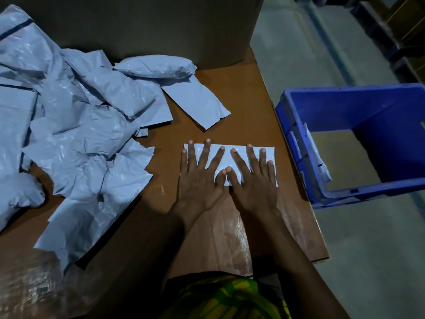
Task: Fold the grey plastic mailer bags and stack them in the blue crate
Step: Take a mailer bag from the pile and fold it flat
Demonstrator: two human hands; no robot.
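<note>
A brown table (248,107) fills most of the view, with a large cardboard box (149,26) standing at its far edge. A crumpled pile of grey mailer bags (76,125) covers the table's left side. The blue crate (340,107) sits off the table's right edge (one grey bag (318,157) leans against its left inner wall). A folded mailer (226,157) lies flat near the table's right edge. The left hand (199,180) and right hand (255,183) press on it, fingers straight and spread, thumbs touching.
</note>
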